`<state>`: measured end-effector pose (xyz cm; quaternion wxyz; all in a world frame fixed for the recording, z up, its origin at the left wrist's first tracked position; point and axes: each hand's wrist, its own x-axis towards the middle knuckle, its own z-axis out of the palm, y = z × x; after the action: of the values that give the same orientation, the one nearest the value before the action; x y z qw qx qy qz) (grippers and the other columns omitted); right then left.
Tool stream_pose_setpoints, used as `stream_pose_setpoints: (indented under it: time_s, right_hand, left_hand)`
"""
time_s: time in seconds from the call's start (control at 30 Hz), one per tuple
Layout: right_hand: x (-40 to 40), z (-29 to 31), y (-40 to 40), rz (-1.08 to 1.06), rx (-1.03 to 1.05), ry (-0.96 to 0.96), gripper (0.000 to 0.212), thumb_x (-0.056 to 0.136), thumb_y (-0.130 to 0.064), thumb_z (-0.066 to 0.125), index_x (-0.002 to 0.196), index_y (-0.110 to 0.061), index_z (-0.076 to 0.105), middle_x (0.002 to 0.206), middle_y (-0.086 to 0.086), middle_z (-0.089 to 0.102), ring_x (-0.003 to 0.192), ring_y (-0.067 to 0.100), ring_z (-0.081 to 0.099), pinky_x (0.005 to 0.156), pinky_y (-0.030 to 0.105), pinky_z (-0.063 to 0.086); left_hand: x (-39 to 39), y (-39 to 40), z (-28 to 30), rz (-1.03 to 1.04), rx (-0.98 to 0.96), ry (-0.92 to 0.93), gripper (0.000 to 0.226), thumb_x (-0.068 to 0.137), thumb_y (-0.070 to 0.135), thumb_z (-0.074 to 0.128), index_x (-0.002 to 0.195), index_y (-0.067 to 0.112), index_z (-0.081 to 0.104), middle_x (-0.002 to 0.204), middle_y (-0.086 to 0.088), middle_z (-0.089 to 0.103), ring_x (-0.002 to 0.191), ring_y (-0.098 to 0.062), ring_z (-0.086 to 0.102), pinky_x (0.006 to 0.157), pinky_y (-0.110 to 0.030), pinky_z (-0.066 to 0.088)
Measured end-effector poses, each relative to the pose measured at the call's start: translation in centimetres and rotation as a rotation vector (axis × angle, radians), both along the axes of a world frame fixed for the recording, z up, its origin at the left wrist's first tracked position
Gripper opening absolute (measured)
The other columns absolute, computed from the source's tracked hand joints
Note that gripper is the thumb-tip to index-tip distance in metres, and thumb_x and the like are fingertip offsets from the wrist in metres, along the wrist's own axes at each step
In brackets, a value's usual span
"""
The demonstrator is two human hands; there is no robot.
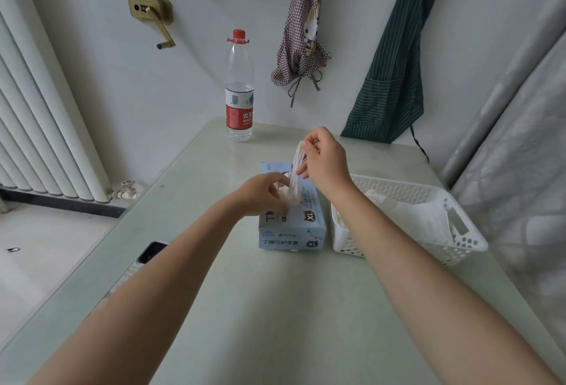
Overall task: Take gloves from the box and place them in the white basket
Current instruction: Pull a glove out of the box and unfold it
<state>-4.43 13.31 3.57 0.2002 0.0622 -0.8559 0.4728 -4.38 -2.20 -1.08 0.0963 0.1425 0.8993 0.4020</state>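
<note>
The right hand (326, 159) pinches a thin, pale glove (296, 167) between thumb and fingers (309, 143) and lifts it above the blue glove box (292, 219), so the glove hangs stretched in a narrow strip from the pinch down to the box opening. The left hand (260, 195) rests on top of the box with its fingers curled closed around the bunched glove material at the opening, probably to keep the box from rising and to stop the rest of the wad from following the one being drawn out. The lower end of the glove looks to be inside or at the slot, so it is not yet free.

The white basket (459, 240) stands just beside the box on its right, touching or nearly so, a short carry for the right hand; it already holds pale gloves lying across its floor. A water bottle (239, 87) stands well behind on the surface (275, 308), and a phone (151, 251) lies near the left forearm, both out of the way
</note>
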Motion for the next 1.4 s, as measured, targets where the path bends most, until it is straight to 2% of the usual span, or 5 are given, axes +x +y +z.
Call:
stream_pose_setpoints:
  time_s: [0.3, 0.5, 1.03, 1.2, 1.4]
  right_hand:
    - [0.5, 1.2, -0.6, 0.053, -0.065, 0.05, 0.009, 0.098, -0.01, 0.051, 0.091, -0.007, 0.054, 0.072, 0.014, 0.065, 0.052, 0.019, 0.065, 0.052, 0.024, 0.052]
    - [0.2, 0.9, -0.4, 0.021, -0.155, 0.093, 0.01, 0.098, -0.008, 0.051, 0.088, -0.006, 0.053, 0.068, 0.013, 0.062, 0.05, 0.02, 0.062, 0.048, 0.031, 0.054]
    - [1.2, -2.5, 0.9, 0.124, 0.006, -0.556, 0.039, 0.083, -0.034, 0.076, 0.094, 0.002, 0.067, 0.084, 0.009, 0.068, 0.068, 0.02, 0.064, 0.066, 0.034, 0.058]
    - [1.1, -2.9, 1.0, 0.117, 0.046, -0.467, 0.006, 0.086, -0.015, 0.071, 0.088, -0.01, 0.068, 0.09, 0.004, 0.067, 0.074, 0.019, 0.066, 0.056, 0.026, 0.055]
    - [0.5, -2.1, 0.0, -0.005, 0.003, -0.201, 0.007, 0.089, -0.012, 0.066, 0.085, -0.016, 0.062, 0.086, 0.006, 0.065, 0.069, 0.026, 0.067, 0.057, 0.03, 0.055]
  left_hand:
    - [-0.9, 0.8, 0.5, 0.126, 0.081, 0.173, 0.018, 0.083, 0.032, 0.073, 0.071, 0.03, 0.06, 0.079, 0.005, 0.064, 0.065, -0.013, 0.058, 0.055, -0.022, 0.045]
    - [-1.3, 0.2, 1.3, -0.015, -0.196, 0.031, 0.023, 0.078, 0.032, 0.079, 0.094, 0.029, 0.063, 0.087, 0.007, 0.061, 0.073, -0.008, 0.057, 0.058, -0.021, 0.042]
    - [-1.0, 0.2, 0.4, 0.164, 0.036, 0.138, 0.006, 0.079, 0.022, 0.076, 0.08, 0.018, 0.074, 0.07, 0.006, 0.063, 0.064, -0.009, 0.054, 0.059, -0.022, 0.043]
    - [-1.3, 0.0, -0.8, 0.142, 0.023, 0.115, 0.019, 0.075, 0.03, 0.078, 0.088, 0.027, 0.065, 0.096, 0.003, 0.063, 0.086, -0.016, 0.061, 0.073, -0.029, 0.05]
    - [-0.7, -0.2, -0.7, 0.022, -0.144, 0.117, 0.027, 0.075, 0.027, 0.079, 0.087, 0.024, 0.055, 0.079, 0.011, 0.047, 0.067, -0.005, 0.041, 0.058, -0.021, 0.031]
